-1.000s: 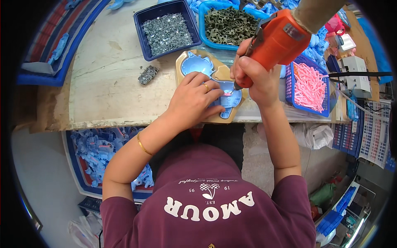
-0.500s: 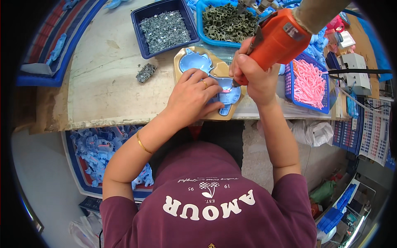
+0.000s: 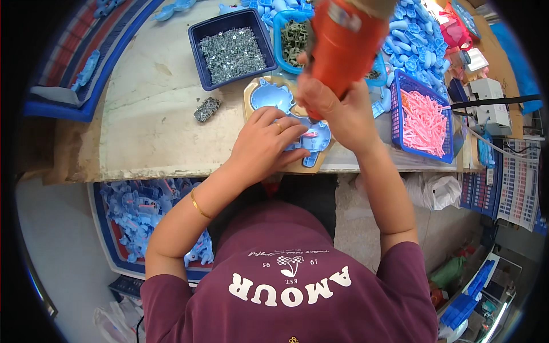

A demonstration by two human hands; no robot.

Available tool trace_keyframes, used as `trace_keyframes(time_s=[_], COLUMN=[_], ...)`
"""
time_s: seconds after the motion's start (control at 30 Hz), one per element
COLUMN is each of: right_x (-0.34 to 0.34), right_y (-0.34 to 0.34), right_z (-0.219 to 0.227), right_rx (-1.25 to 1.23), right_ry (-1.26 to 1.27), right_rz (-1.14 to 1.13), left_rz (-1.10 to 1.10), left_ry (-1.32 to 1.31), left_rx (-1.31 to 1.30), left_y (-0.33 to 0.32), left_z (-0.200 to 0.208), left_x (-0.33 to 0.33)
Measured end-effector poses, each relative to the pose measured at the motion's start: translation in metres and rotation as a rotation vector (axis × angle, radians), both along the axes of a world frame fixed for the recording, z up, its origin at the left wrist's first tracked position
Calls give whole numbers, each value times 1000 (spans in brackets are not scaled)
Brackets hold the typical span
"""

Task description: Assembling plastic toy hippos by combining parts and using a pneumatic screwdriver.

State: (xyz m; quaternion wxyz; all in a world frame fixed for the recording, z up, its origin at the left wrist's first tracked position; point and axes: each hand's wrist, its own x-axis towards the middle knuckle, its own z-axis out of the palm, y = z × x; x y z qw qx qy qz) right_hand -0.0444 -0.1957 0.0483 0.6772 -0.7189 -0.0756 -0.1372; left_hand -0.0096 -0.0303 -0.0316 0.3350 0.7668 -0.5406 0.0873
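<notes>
My right hand (image 3: 343, 111) is wrapped around an orange power screwdriver (image 3: 349, 48), somewhat blurred and tilted over the work. Its tip is hidden by my hand, just above a light-blue plastic shell (image 3: 318, 142). That shell lies hollow side up in a tan holding board (image 3: 248, 106) near the table's front edge, with a small pink piece (image 3: 310, 135) inside it. With bent fingers across its left part and the thumb at the near side, my left hand (image 3: 257, 140) holds the shell down. A rounder blue shell section (image 3: 271, 96) shows beyond my fingers.
A dark blue bin of small screws (image 3: 231, 54) and a light-blue bin of dark metal clips (image 3: 294, 43) stand behind the board. Loose screws (image 3: 206, 109) lie left. To the right are a basket of pink sticks (image 3: 423, 123) and piled blue parts (image 3: 414, 43).
My right hand and the screwdriver have moved left and up, now covering part of the clip bin. My left hand stays on the shell. The whole view has shifted slightly.
</notes>
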Motion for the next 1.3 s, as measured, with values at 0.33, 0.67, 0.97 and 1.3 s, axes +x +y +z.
trace_keyframes(time_s=[0.33,0.67,0.97,1.3], right_x=[31,91,65,38], right_y=[-36,-41,26,22], right_z=[137,150,93,72], right_rx=[-468,-230,412,257], right_ry=[-597,-295,-366,-178], right_rz=[-656,-16,241,2], left_rz=[143,148,181,181], left_ry=[-21,-22,-66,-53], left_rx=[-94,-43,25,47], left_y=[35,40,34,35], left_z=[-7,-14,-20,-23], left_x=[-18,-20,-22,-23])
